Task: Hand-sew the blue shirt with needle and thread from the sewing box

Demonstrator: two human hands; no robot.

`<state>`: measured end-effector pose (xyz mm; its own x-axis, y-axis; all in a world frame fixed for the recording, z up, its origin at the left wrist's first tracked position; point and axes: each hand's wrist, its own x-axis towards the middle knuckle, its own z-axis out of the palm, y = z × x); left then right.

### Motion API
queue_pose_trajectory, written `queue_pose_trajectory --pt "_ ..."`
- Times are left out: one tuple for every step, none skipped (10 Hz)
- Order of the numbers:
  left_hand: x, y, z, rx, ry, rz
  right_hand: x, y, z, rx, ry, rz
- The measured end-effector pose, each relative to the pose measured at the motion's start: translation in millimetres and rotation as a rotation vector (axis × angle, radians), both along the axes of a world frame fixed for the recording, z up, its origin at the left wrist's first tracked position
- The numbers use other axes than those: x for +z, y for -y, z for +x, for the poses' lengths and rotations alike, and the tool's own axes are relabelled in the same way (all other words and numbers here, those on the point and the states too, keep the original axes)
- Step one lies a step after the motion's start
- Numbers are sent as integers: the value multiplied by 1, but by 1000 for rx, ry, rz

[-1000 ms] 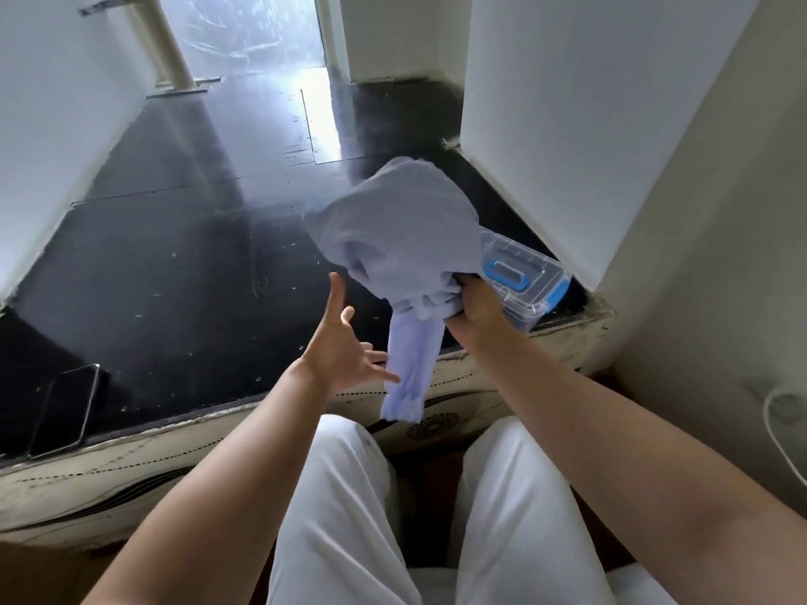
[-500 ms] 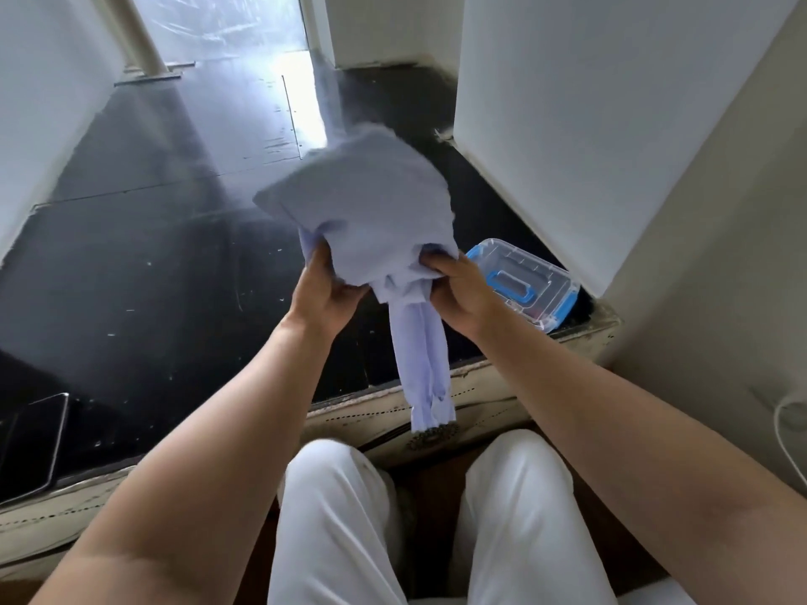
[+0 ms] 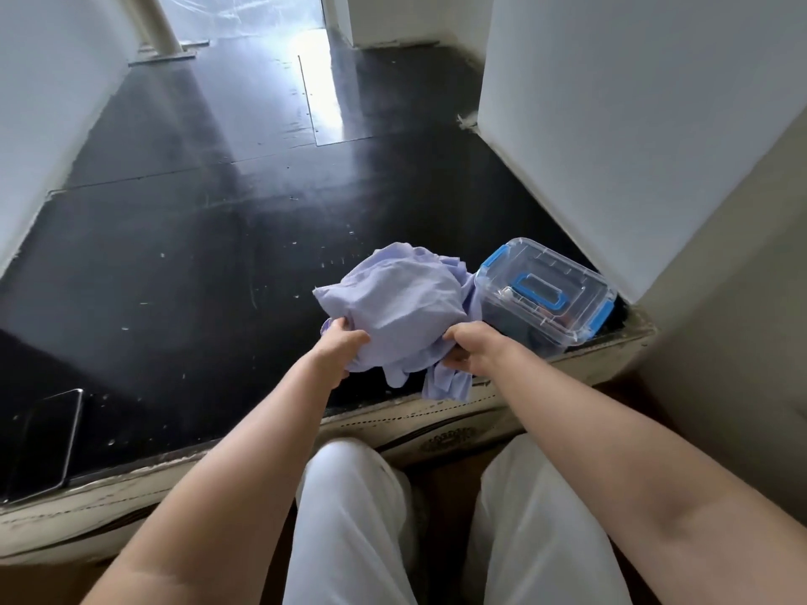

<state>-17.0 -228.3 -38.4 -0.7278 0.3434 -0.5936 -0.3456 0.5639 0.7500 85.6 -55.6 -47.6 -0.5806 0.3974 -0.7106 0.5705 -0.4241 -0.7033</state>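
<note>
Your left hand (image 3: 345,344) and right hand (image 3: 474,347) each clutch the crumpled pale-blue fabric shirt (image 3: 401,307) at the near edge of the black table (image 3: 174,264), just left of the clear plastic sewing box with blue clips (image 3: 546,290). You look to be only readying the shirt; next, free one hand to unclip the shut box

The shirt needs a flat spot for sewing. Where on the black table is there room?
Bare table lies between the phone at the near left and the shirt, and beyond the shirt too. The right corner is crowded: the box sits by the wall, with the shirt right beside it.
</note>
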Motion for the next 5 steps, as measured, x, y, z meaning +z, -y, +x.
queue_pose_trajectory --pt "-1 -5 6 -16 -32 -1 8 -1 3 8 -34 13" --pt "5 -5 10 -82 -117 -98 12 -2 4 30 -38 46" --pt "-1 -7 9 -156 -183 -170 19 0 15 60 -45 85" --pt "11 -17 24 -231 -249 -188 28 1 31 88 -109 56" --pt "18 -29 37 -260 -312 -173 37 2 43 105 -173 76"
